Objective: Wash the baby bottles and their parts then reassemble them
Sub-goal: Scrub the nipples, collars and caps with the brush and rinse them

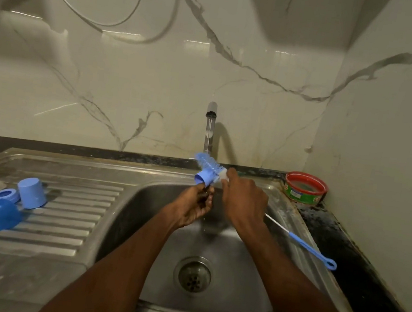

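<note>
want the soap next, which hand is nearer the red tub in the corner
Right. The right hand, gripping the bottle brush, is over the sink on the red tub's side. The left hand, holding a blue cap, is farther left.

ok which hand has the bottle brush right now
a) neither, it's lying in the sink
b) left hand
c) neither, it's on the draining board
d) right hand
d) The right hand grips the bottle brush near its bristle head, with the blue handle trailing out past the wrist, while the left hand holds a small blue cap up under the running tap.
</note>
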A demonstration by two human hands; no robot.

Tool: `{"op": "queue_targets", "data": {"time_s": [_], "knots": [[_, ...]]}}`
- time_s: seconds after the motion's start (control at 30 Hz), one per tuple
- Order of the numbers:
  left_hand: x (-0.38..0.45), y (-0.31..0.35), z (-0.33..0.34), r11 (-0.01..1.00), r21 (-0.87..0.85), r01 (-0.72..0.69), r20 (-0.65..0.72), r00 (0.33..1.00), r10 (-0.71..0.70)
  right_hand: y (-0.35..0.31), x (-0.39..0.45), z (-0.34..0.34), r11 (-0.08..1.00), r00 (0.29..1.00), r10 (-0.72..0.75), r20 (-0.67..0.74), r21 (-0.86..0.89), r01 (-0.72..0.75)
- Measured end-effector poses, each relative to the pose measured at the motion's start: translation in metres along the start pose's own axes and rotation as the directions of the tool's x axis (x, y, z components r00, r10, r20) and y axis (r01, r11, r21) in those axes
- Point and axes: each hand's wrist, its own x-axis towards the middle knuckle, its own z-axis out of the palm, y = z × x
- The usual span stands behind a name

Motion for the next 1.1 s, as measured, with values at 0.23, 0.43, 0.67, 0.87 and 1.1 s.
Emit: {"op": "queue_targets", "data": {"time_s": [0.23,0.43,0.67,0.87,1.1], "knots": [[0.0,-0.001,-0.001,0.995,0.087,-0.041,0.08,0.996,0.034,-0.006,-0.009,-0.004,0.989,0.991,-0.129,0.037,0.074,0.126],[-0.005,0.0,0.0,0.993,0.101,-0.057,0.139,0.989,0.042,-0.007,-0.004,-0.014,0.993,0.993,0.111,-0.039,0.032,-0.11],[0.003,-0.006,0.001,0.904,0.388,-0.181,-0.001,0.98,0.197,-0.004,-0.004,-0.013,0.984,0.975,0.124,0.186,0.107,-0.146],[0.008,-0.009,-0.014,0.784,0.563,-0.26,-0.03,0.942,0.335,-0.004,-0.009,-0.009,0.995,0.971,0.069,0.228,0.061,-0.085],[0.013,-0.009,-0.023,0.701,0.636,-0.323,-0.004,0.907,0.422,0.007,0.0,-0.014,0.992,0.984,0.103,0.143,0.055,-0.112]]}}
